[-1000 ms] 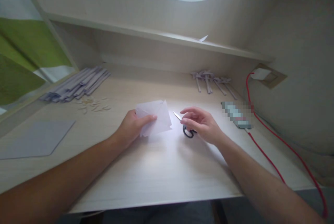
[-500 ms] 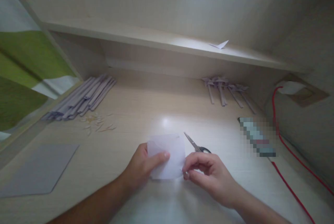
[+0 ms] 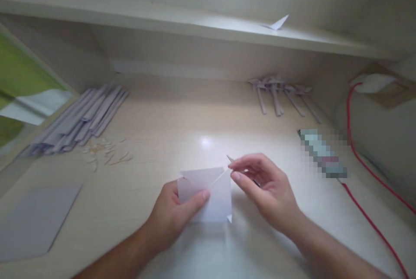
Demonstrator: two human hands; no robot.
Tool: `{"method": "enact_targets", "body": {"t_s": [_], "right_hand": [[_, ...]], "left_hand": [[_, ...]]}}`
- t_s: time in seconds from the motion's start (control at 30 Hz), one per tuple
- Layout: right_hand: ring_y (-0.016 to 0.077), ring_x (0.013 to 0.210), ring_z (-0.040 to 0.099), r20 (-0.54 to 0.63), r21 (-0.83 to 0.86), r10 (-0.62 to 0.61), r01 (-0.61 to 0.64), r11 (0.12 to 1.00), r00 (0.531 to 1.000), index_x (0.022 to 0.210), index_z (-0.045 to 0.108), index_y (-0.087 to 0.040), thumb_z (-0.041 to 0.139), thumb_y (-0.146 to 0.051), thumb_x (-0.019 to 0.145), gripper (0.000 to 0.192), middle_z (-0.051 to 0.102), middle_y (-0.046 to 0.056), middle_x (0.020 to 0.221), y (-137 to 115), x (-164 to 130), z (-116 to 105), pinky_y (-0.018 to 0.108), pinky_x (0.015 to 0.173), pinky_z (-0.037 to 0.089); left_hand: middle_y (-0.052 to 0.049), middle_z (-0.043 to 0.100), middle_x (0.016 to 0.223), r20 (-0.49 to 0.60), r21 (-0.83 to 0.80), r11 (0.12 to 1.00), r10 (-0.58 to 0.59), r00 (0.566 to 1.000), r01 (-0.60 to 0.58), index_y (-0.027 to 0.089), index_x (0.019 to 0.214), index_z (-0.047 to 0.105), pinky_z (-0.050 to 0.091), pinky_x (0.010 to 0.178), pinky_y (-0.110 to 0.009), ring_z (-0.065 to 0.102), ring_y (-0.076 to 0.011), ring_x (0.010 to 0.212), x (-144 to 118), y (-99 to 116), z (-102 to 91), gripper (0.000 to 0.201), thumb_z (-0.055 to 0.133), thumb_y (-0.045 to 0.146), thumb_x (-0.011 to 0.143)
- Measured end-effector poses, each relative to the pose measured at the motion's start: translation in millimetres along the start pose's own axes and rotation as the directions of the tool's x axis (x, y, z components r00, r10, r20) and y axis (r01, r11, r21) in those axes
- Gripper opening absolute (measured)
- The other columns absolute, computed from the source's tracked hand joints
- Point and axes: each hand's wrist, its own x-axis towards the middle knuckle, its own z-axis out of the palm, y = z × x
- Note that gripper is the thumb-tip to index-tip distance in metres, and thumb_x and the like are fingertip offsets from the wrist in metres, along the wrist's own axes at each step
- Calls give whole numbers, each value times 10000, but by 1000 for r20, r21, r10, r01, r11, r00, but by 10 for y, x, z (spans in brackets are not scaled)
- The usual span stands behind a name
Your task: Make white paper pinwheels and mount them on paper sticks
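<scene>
A square of white paper (image 3: 219, 203) is pinched between the thumb and fingers of my left hand (image 3: 178, 209). A slit or fold line runs diagonally from its upper right toward the middle, and a small flap sticks out at its lower right. My right hand (image 3: 266, 192) has its thumb and forefinger together at the paper's upper right corner. The exact grip is too blurred to make out fully. Behind that hand lie scissors (image 3: 229, 157), mostly hidden, with the blade tip showing.
Rolled paper sticks (image 3: 87, 118) lie stacked at the left, with small pale scraps (image 3: 105, 151) nearby. A grey sheet (image 3: 39, 222) rests front left. Paper pinwheels on sticks (image 3: 273, 92) stand at back right. A blurred-out phone-like object (image 3: 321, 153), red cable (image 3: 367, 222) and shelf (image 3: 182, 23) are also around.
My right hand has moved up from the paper's lower right corner to its upper right corner, now covering most of the scissors. My left hand keeps the paper. The view has tilted down.
</scene>
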Motion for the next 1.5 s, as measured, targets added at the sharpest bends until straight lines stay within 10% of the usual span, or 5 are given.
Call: {"method": "enact_targets", "body": {"t_s": [0.47, 0.93, 1.5], "right_hand": [[174, 743, 662, -151, 228, -137, 170, 959, 979, 967, 690, -188, 755, -282, 700, 290, 728, 22, 820, -191, -378, 63, 289, 621, 568], [163, 694, 666, -24, 317, -88, 91, 944, 996, 860, 706, -183, 795, -260, 657, 234, 738, 20, 762, -127, 315, 5, 277, 605, 554], [122, 584, 535, -91, 334, -49, 76, 940, 995, 819, 794, -164, 910, -351, 581, 324, 631, -35, 607, 229, 174, 69, 267, 586, 411]], "left_hand": [[-52, 751, 738, -140, 146, 904, 421, 896, -402, 127, 806, 748, 508, 656, -301, 670, -202, 667, -176, 153, 437, 295, 824, 330, 607], [-79, 762, 749, -172, 75, 907, 421, 891, -414, 93, 865, 768, 511, 613, -292, 672, -204, 638, 271, 288, 316, 424, 876, 434, 637], [-39, 732, 662, -187, 180, 896, 436, 881, -406, 116, 764, 778, 456, 540, -255, 615, -166, 574, 278, 151, 414, 362, 859, 432, 609]]}}
